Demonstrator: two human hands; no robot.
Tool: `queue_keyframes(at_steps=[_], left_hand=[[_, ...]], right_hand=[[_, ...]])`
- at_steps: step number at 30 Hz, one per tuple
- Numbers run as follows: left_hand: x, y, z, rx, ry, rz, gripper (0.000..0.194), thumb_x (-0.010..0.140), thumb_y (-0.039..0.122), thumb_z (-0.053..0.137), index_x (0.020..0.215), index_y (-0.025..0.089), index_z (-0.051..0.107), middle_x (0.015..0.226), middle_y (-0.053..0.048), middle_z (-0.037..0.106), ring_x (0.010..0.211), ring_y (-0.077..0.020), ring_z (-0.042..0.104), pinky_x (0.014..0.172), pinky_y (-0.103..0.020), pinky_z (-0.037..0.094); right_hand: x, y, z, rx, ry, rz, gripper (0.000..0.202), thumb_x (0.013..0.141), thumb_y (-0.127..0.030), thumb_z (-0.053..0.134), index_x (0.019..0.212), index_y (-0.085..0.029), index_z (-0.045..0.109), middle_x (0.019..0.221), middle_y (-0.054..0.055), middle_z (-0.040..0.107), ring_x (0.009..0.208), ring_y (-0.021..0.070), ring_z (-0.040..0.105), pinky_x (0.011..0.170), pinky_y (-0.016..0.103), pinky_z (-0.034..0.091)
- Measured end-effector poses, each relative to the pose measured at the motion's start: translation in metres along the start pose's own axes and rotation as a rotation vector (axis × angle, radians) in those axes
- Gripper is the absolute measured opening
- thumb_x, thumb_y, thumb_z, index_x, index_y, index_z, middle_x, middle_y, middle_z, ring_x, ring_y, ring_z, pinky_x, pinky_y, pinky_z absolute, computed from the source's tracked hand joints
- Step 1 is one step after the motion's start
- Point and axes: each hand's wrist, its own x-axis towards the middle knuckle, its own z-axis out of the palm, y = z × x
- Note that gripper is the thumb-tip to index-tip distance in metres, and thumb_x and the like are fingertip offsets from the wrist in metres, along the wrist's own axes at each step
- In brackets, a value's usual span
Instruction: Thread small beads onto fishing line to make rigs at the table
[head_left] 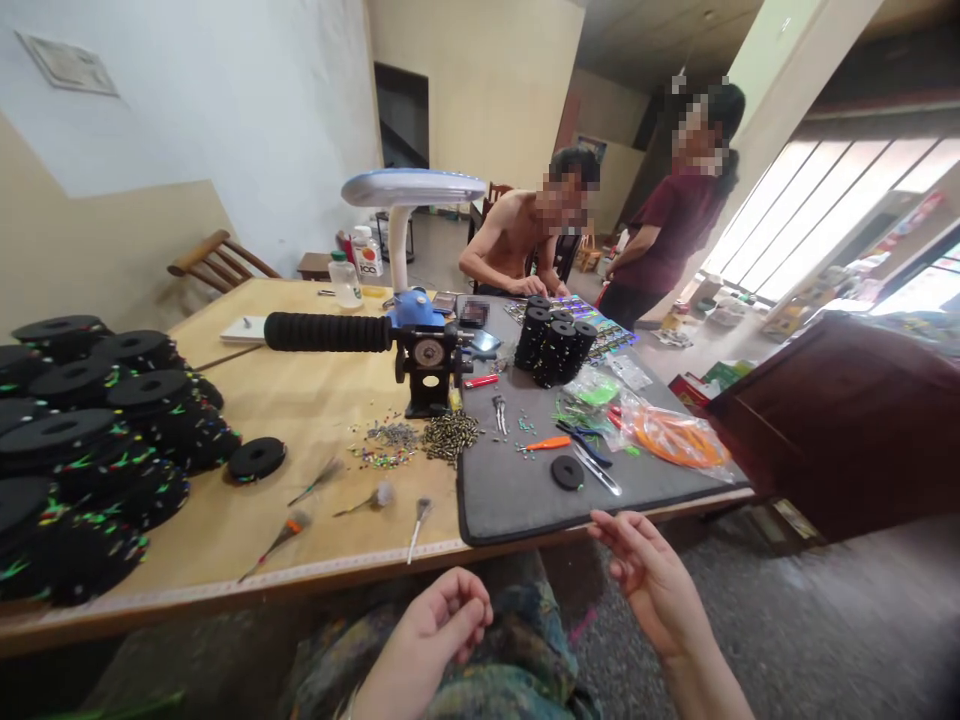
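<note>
My left hand (pixel 448 622) hovers over my lap in front of the table edge, fingers curled and thumb pressed against them. Farther right, my right hand (pixel 651 572) is raised by the front edge of the grey mat (pixel 517 495), its thumb and fingertips pinched. Whatever either hand may hold is too fine or hidden to make out. Nearest the right hand on the mat lie a black foam spool (pixel 567 473), a silver pair of tweezers (pixel 598 472), dark blue pliers (pixel 589 444) and an orange-handled tool (pixel 547 443).
Stacked foam spools (pixel 150 400) crowd the table's left; more spools (pixel 551 345) stand on the mat. A black clamp device (pixel 429 365), lamp (pixel 412 187), brass-coloured pieces (pixel 448 437), brushes (pixel 379 497) and bagged orange tubing (pixel 679 440) lie around. Two people (pixel 510 235) are beyond.
</note>
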Motion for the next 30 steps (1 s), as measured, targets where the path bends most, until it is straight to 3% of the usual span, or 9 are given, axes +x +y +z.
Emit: queue_keyframes(at_steps=[8,19,30], left_hand=[[0.014,-0.024,-0.003,-0.074,-0.054,-0.080,0.052,0.051,0.059,0.081,0.071,0.017,0.059,0.064,0.001,0.057,0.055,-0.0095,0.044,0.048,-0.021,0.029],[0.017,-0.023,0.010,-0.111,-0.216,-0.172,0.045,0.056,0.050,0.084,0.072,0.017,0.058,0.065,0.001,0.058,0.055,-0.0082,0.046,0.050,-0.019,0.027],[0.034,-0.038,0.019,-0.127,-0.162,-0.119,0.047,0.054,0.052,0.084,0.071,0.017,0.059,0.063,0.001,0.059,0.050,-0.0067,0.044,0.045,-0.018,0.022]], right_hand=[[-0.009,-0.012,-0.002,-0.014,0.056,-0.075,0.030,0.063,-0.032,0.085,0.078,-0.019,0.062,0.096,0.006,0.076,0.087,0.0214,0.069,0.045,0.016,0.045],[-0.031,-0.018,-0.003,0.082,0.167,-0.102,0.034,0.058,-0.033,0.087,0.079,-0.020,0.063,0.090,0.005,0.077,0.082,0.0207,0.070,0.045,0.016,0.045],[-0.020,-0.006,-0.015,0.074,0.115,-0.045,0.030,0.062,-0.034,0.085,0.077,-0.019,0.063,0.077,0.001,0.074,0.067,0.0140,0.065,0.044,0.015,0.043]])
